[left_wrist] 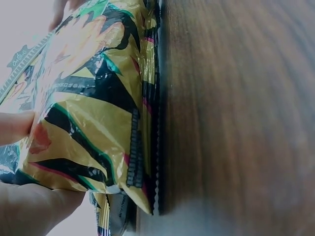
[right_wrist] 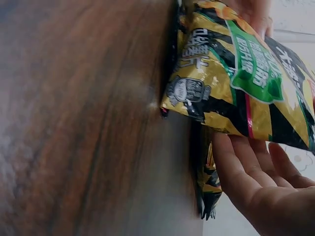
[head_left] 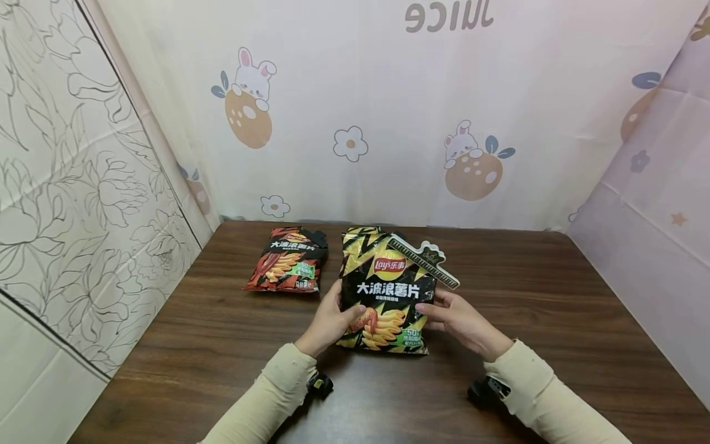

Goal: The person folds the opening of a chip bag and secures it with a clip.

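Observation:
A yellow-and-black bag of Lay's potato chips (head_left: 383, 277) stands tilted over the table, its front towards me. My left hand (head_left: 328, 320) grips its left side, thumb on the front and fingers behind. On the opposite edge my right hand (head_left: 463, 322) pinches it, thumb in front; the right wrist view shows the fingers (right_wrist: 246, 162) reaching behind it. Across the upper right corner of the bag lies a flat dark strip (head_left: 424, 262) with ruler-like marks and a white-edged ornament. Behind it, mostly hidden, is another yellow-and-black bag (right_wrist: 210, 189).
To the left on the brown wooden table (head_left: 194, 345) lies a red-and-black Lay's chip bag (head_left: 288, 262) with a dark piece at its upper right corner. A printed curtain (head_left: 355, 92) hangs along the back edge, and a flower-patterned panel (head_left: 61, 154) borders the left.

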The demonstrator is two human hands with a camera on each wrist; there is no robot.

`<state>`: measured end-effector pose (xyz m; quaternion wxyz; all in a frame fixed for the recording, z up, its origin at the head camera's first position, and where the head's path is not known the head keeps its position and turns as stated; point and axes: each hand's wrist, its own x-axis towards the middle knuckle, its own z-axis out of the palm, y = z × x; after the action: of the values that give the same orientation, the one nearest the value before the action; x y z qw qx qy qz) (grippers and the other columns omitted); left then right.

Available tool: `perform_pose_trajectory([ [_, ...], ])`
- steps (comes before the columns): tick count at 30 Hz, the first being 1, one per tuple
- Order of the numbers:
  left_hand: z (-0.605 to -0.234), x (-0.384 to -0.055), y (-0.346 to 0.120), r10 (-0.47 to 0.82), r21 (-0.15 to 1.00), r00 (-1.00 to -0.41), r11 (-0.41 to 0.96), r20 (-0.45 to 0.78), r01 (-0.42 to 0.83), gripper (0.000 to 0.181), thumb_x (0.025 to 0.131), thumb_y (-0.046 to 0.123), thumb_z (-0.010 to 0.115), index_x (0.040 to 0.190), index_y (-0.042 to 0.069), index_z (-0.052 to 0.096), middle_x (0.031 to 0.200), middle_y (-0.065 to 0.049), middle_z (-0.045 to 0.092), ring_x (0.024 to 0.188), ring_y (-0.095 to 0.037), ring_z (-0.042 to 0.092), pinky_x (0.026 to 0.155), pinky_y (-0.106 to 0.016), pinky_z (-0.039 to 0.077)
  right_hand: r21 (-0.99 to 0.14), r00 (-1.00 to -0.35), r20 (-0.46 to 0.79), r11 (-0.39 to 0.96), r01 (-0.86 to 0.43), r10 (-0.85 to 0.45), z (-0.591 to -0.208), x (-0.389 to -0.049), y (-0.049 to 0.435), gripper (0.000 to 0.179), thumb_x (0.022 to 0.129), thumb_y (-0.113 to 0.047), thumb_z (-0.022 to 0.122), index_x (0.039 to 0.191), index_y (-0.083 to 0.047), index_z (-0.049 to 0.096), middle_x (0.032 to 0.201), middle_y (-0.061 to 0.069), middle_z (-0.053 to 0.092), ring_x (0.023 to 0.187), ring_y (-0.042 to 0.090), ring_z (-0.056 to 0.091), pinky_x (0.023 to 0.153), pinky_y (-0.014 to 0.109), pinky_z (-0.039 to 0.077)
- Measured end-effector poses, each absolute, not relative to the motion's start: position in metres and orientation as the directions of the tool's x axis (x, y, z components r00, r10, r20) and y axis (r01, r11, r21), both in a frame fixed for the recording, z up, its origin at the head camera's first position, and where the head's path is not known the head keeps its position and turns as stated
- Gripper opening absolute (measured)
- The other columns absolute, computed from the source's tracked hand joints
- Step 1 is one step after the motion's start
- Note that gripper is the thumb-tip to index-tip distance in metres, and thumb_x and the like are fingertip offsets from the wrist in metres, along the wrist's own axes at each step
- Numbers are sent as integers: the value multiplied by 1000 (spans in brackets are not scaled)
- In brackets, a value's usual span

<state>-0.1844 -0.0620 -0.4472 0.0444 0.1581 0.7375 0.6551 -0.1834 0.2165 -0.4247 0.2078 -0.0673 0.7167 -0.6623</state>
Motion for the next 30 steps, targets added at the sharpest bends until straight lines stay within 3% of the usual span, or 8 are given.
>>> perform_pose_trajectory([
  [7,-445,-185,-62,278,978,-951,118,135,173,59,93,11,66,145,12,39,141,-9,52,126,-24,52,101,-39,45,-975,-909,-206,155,159,-362,-429,-184,211,72,95,-21,66,148,7,27,136,24,51,106,12,64,94,37,54],
  [17,-447,-187,-58,275,975,-951,132,137,179,59,94,11,66,146,11,39,142,-11,52,127,-26,52,102,-42,45,-979,-912,-165,171,107,-375,-428,-182,208,61,95,-16,65,140,13,35,118,12,63,97,7,66,87,31,55],
  [24,-447,-191,-51,288,980,-952,132,106,149,66,94,17,67,150,8,33,151,-14,41,138,-31,41,109,-50,39,-977,-935,-162,183,107,-316,-427,-181,211,57,97,-16,63,139,12,38,111,4,66,92,6,66,82,29,56],
  [30,-445,-194,-45,290,978,-952,149,98,146,61,94,14,67,147,11,38,146,-11,48,134,-30,45,107,-50,42,-970,-946,-170,214,112,-276,-425,-182,214,56,96,-19,64,138,11,40,104,-1,66,89,5,65,79,29,56],
])
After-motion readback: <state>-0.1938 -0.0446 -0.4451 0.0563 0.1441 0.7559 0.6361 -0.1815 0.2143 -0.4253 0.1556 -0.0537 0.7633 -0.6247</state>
